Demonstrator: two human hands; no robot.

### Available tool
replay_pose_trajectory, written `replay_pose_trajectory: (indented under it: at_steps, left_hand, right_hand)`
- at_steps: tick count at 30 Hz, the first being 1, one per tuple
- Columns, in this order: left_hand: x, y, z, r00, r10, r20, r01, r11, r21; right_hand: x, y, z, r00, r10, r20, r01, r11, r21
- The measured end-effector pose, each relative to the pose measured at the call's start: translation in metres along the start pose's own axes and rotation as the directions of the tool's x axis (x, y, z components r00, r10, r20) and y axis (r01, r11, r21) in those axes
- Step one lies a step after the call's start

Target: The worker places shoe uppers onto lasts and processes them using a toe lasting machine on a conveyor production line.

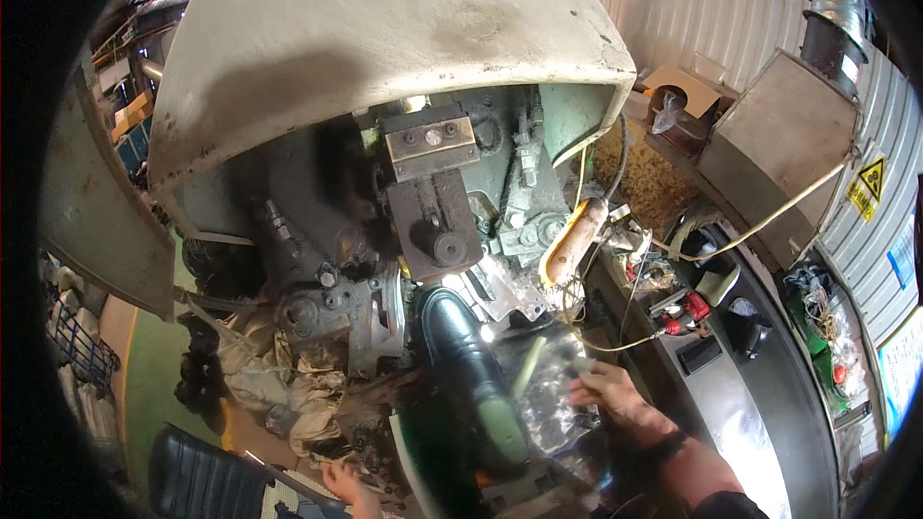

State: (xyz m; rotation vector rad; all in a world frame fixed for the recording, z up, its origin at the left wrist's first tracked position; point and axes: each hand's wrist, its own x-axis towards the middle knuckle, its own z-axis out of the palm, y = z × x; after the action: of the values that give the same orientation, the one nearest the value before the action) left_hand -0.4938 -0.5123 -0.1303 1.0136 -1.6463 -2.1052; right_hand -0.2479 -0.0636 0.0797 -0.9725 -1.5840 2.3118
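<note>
A glossy black shoe [449, 324], toe pointing up and away, lies under the machine's central dark metal block [433, 223]. A green shoe last [502, 431] fills its opening at the near end. My right hand [612, 392] hovers to the right of the shoe, fingers loosely bent and apart, holding nothing that I can see. Between the hand and shoe, a pale greenish stick [530, 367] lies over a shiny, crumpled-looking surface. My left hand [346, 483] is low, left of the shoe, with its fingers spread and nothing visible in them; its wrist leaves the picture.
A large cream machine hood [385, 29] overhangs the work. Right of the block hangs a lit lamp [575, 242] on a cord. A side bench [721, 404] holds a red tool [686, 313]. Crumpled cloth [260, 365] and a black padded seat [207, 476] are at left.
</note>
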Motion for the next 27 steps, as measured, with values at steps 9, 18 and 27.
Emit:
replay_pose_trajectory:
  at_steps: [9,18,27]
  left_hand:
    - [-0.041,-0.071,-0.126,0.616,-0.150,0.773,-0.613,0.526,0.590]
    - [-0.049,-0.005,-0.051,0.918,0.250,0.309,-0.354,0.868,0.348]
    - [-0.237,0.155,0.078,0.390,0.222,0.894,-0.211,0.966,-0.148]
  right_hand:
    - [-0.011,0.024,-0.031,0.984,0.002,-0.178,-0.002,1.000,0.001]
    - [-0.029,0.027,-0.011,0.983,-0.060,-0.175,0.053,0.998,-0.045]
    - [-0.015,0.026,0.036,0.973,-0.230,0.027,0.223,0.900,-0.376]
